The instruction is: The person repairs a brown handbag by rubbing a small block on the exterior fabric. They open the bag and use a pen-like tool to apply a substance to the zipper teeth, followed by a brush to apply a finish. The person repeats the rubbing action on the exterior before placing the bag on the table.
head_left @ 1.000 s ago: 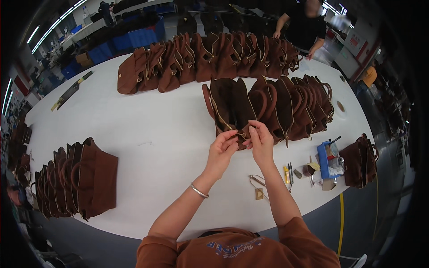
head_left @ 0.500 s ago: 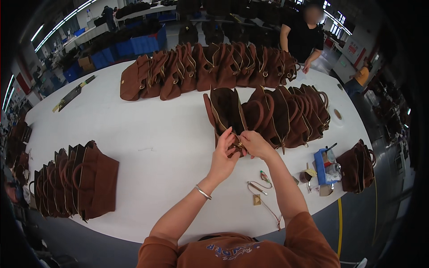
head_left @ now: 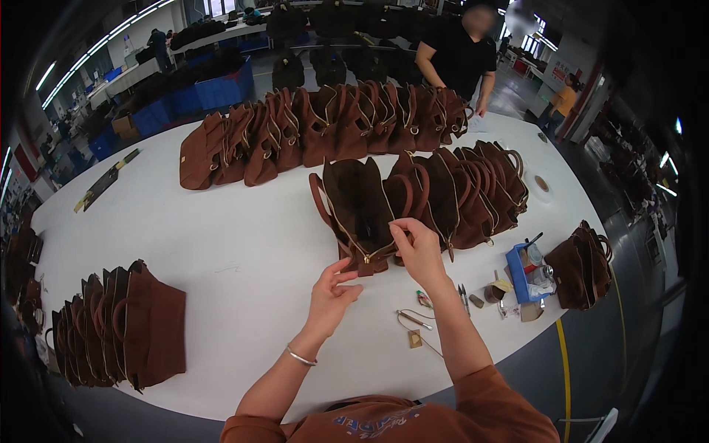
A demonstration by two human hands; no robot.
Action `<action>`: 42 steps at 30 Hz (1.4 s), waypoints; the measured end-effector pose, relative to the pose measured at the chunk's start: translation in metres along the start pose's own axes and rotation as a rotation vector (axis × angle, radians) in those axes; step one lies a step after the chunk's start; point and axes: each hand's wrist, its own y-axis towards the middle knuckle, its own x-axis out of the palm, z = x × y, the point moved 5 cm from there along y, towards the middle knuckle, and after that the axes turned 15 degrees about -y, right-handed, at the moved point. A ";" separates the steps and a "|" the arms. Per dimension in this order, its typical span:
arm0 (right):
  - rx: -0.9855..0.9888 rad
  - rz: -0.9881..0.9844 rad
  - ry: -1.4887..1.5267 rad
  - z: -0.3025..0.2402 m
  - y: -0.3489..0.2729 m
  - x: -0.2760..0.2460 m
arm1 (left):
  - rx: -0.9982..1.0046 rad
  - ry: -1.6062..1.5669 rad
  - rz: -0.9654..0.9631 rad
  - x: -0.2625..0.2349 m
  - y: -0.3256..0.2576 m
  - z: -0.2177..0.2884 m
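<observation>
A brown handbag stands on the white table in front of me, its top gaping and its dark lining showing. Gold zipper teeth run along both sides of the mouth and meet at the near end. My right hand pinches the zipper edge on the bag's right side between thumb and fingers. Just off the bag's near left corner is my left hand, holding nothing, with its fingers apart. More brown handbags stand pressed together to the right of this one.
A long row of brown handbags lines the table's far side; another group stands left. At right are a blue tray, a cup, a corded tool and one handbag. A person stands beyond the table.
My left hand has come off the bag's near end and drawn back toward me. The right hand has shifted from that end up along the right zipper edge, and the mouth is spread wider.
</observation>
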 end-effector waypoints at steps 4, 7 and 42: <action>0.022 -0.145 0.287 -0.057 -0.016 -0.019 | 0.015 0.018 0.185 -0.078 -0.030 0.008; -0.150 -0.295 0.470 -0.126 -0.043 -0.033 | 0.141 0.124 0.437 -0.147 -0.062 0.036; -0.300 -0.875 0.357 -0.128 -0.159 0.093 | 0.280 1.084 0.958 -0.210 -0.183 0.189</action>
